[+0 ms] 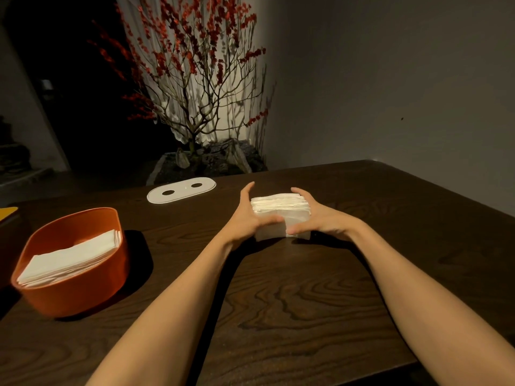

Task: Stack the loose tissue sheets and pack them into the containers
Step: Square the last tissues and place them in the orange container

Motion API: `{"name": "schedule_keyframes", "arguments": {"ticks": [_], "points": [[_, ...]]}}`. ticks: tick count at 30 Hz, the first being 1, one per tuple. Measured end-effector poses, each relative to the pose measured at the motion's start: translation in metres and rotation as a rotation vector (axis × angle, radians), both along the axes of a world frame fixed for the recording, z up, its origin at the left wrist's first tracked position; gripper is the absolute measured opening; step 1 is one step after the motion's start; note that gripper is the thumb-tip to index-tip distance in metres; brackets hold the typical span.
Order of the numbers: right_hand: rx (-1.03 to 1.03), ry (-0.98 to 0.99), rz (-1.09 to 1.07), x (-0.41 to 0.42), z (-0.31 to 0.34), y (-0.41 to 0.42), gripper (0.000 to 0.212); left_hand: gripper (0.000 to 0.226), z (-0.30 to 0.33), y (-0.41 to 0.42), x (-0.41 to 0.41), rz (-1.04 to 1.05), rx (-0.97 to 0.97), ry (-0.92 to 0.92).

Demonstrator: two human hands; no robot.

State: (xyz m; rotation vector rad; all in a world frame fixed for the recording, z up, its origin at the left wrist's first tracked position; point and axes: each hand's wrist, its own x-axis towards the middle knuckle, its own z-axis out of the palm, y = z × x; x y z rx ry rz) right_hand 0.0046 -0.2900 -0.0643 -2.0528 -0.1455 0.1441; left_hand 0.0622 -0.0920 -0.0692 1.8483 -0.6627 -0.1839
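Note:
A thick stack of white tissue sheets (280, 208) stands on the dark wooden table (292, 296), past its middle. My left hand (248, 215) holds the stack's left side, thumb across the front. On the right side, my right hand (317, 215) grips it with fingers curled over the far edge and thumb at the front. At the left stands an orange container (80, 285) with a layer of folded tissues (69, 257) inside.
A white oval lid (181, 190) with two dark holes lies flat at the table's far side. Behind it stands a planter with red-blossomed branches (195, 79). A yellow corner (7, 211) shows at the left edge. The table's right edge runs diagonally.

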Motion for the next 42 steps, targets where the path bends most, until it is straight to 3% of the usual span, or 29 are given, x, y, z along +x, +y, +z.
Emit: {"name": "schedule_keyframes", "arguments": {"ticks": [5,13,15,17,18,21,29,32,36,39,42], "points": [[-0.05,-0.042,-0.016,0.004,-0.003,-0.007,0.093,0.114,-0.004,0.009,0.012,-0.083,-0.013,0.146],[-0.056,-0.189,0.001,0.002,-0.003,0.006,0.07,0.098,-0.005,0.003,0.009,-0.062,0.037,0.097],[-0.054,-0.18,0.025,-0.004,0.003,0.008,0.046,0.082,-0.005,0.004,0.013,-0.057,0.097,0.059],[-0.044,-0.178,-0.004,-0.006,0.006,0.006,0.037,0.047,-0.001,0.003,0.011,-0.099,0.132,0.006],[-0.051,-0.164,-0.025,-0.005,0.004,0.004,0.039,0.034,0.0,0.003,0.008,-0.122,0.122,-0.007],[-0.018,-0.112,-0.083,-0.006,0.005,0.008,0.046,0.042,0.003,0.007,0.0,-0.09,0.078,0.076],[0.18,0.044,-0.015,-0.009,0.017,0.039,0.041,0.033,0.034,0.038,-0.011,0.045,0.087,0.327],[0.226,0.121,-0.071,-0.007,0.029,0.057,0.051,0.044,0.048,0.056,-0.02,0.102,0.057,0.383],[0.278,0.165,-0.096,-0.002,0.043,0.083,0.043,0.054,0.064,0.085,-0.027,0.161,0.015,0.381],[0.288,0.151,-0.125,0.006,0.051,0.108,0.054,0.073,0.074,0.111,-0.033,0.164,-0.011,0.358],[0.223,0.136,-0.146,0.013,0.057,0.135,0.08,0.049,0.082,0.135,-0.038,0.236,-0.017,0.359]]}}
